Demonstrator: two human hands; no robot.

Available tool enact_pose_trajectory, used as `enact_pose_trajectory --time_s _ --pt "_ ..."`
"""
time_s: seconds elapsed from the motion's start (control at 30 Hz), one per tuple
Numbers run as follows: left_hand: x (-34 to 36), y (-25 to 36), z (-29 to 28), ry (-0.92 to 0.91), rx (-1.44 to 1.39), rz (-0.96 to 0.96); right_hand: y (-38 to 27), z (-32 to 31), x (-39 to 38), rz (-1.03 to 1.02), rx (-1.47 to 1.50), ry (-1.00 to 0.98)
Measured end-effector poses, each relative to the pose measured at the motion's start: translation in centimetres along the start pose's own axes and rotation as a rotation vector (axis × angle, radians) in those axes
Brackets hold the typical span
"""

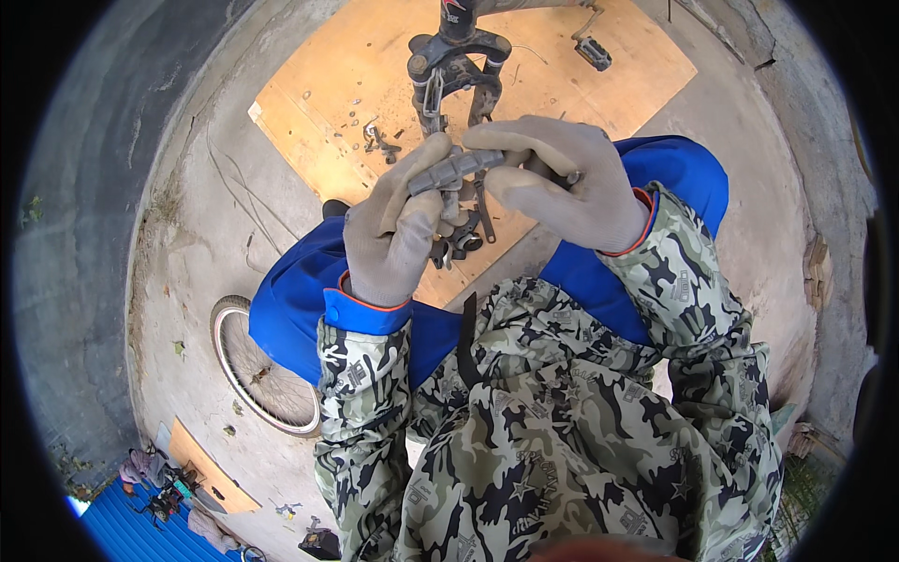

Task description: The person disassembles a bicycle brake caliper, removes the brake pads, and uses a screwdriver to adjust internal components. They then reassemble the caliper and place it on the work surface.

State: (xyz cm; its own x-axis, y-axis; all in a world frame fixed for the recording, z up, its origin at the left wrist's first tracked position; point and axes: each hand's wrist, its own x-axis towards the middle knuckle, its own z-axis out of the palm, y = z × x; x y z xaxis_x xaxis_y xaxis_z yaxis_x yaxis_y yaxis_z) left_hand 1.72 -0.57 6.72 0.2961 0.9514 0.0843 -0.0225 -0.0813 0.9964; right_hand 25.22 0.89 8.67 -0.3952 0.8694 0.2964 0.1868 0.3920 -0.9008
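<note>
Both of my hands wear pale grey work gloves and meet in front of the bicycle fork. Between them is a grey, elongated bicycle brake pad, held slightly tilted. My left hand is closed, pinching it near its left end with thumb and fingers. The thumb and forefinger of my right hand close on its right end. Just below the pad hang dark metal parts and a narrow dark strip; my fingers partly hide how they connect.
A wooden board lies under the fork, with small loose metal parts on it. A pedal juts out at the far right. A bicycle wheel lies left of my knee. Farther back left are a smaller board and blue sheeting.
</note>
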Motion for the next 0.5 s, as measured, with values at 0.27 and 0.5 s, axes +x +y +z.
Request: enact_pose_trajectory --time_s 0.27,0.5 --pt "0.5 -2.1 0.6 0.046 0.176 0.314 0.6 -0.6 -0.6 0.018 0.126 -0.157" --pt "0.1 -0.9 0.5 0.133 0.326 0.378 0.3 -0.1 -0.3 0.156 0.103 -0.117"
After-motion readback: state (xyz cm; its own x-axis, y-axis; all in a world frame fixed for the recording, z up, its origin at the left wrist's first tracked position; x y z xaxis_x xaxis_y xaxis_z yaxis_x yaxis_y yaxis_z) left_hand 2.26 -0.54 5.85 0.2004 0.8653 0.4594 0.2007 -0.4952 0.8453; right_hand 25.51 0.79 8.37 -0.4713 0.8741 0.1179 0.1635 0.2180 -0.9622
